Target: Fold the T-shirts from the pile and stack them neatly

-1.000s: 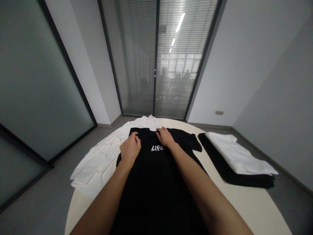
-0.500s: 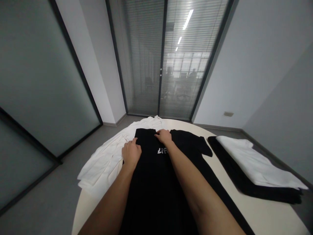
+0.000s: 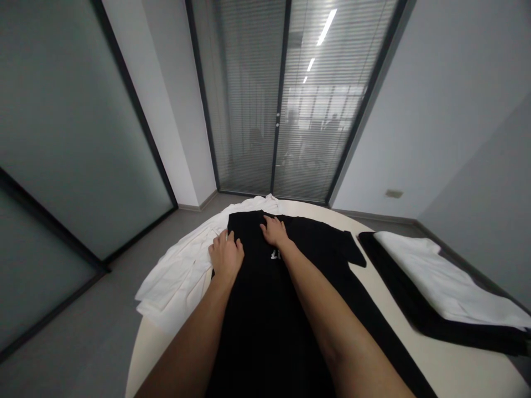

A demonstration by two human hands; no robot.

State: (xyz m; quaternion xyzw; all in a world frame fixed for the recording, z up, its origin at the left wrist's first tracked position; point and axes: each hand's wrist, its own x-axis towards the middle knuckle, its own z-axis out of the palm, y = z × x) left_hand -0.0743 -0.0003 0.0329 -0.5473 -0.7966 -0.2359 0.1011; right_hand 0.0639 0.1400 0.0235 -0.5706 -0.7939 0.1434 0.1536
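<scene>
A black T-shirt (image 3: 315,260) with white lettering lies spread on a round cream table (image 3: 448,359). My left hand (image 3: 226,254) rests flat on the shirt's left edge, fingers stretched out, beside a white garment (image 3: 178,273). My right hand (image 3: 274,232) lies flat on the shirt near its collar, fingers apart, and covers most of the lettering. Neither hand holds anything. Both forearms reach across the black cloth from the near edge.
A folded white shirt (image 3: 448,284) sits on top of folded black clothes (image 3: 415,304) at the table's right. The white garment hangs over the table's left rim. Glass doors with blinds (image 3: 290,99) stand beyond the table; grey floor surrounds it.
My left hand slid from the shirt's chest out to its left edge and flattened. My right hand moved slightly left over the lettering. The view shifted to the left.
</scene>
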